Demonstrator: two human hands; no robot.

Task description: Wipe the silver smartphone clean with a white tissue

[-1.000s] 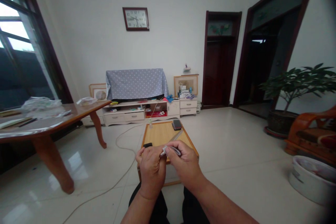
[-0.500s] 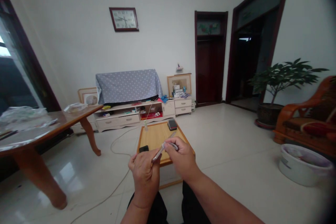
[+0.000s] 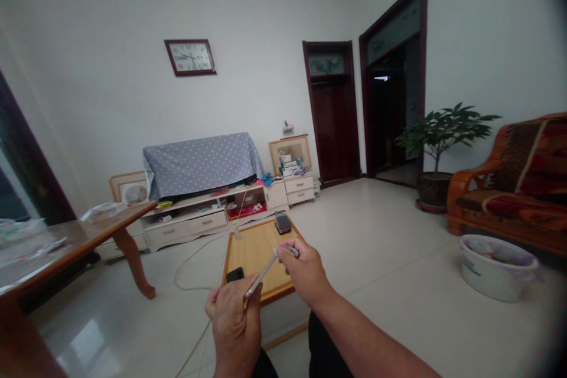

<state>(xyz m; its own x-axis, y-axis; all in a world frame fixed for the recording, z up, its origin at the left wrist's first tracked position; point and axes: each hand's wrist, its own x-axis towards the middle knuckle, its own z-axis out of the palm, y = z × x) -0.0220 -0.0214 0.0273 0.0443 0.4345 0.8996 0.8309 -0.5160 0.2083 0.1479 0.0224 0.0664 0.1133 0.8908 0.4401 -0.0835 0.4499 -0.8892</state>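
My left hand point(image 3: 237, 313) is closed around the lower end of a thin, flat, silver-edged thing point(image 3: 261, 279), which looks like a phone seen nearly edge-on. It slants up toward my right hand point(image 3: 305, 266). That hand pinches a pale, curved, bendy-looking piece point(image 3: 290, 250) at the upper end; its kind is not clear. Both hands are above the near part of a small wooden table point(image 3: 254, 242). A black flat object point(image 3: 235, 274) lies on the table beyond my left hand. A dark box-like item point(image 3: 283, 224) sits at its far right corner.
A small clear bottle point(image 3: 237, 231) stands at the table's far left corner. A cable point(image 3: 190, 288) runs over the floor. To the left is a larger wooden table point(image 3: 100, 227) with plastic bags. A white tub point(image 3: 491, 274) and a wooden sofa point(image 3: 460, 198) are at right.
My view has tilted up and turned slightly right, so the room sits lower and further left. Both hands keep their grips; the flat thing now shows more of its length between them.
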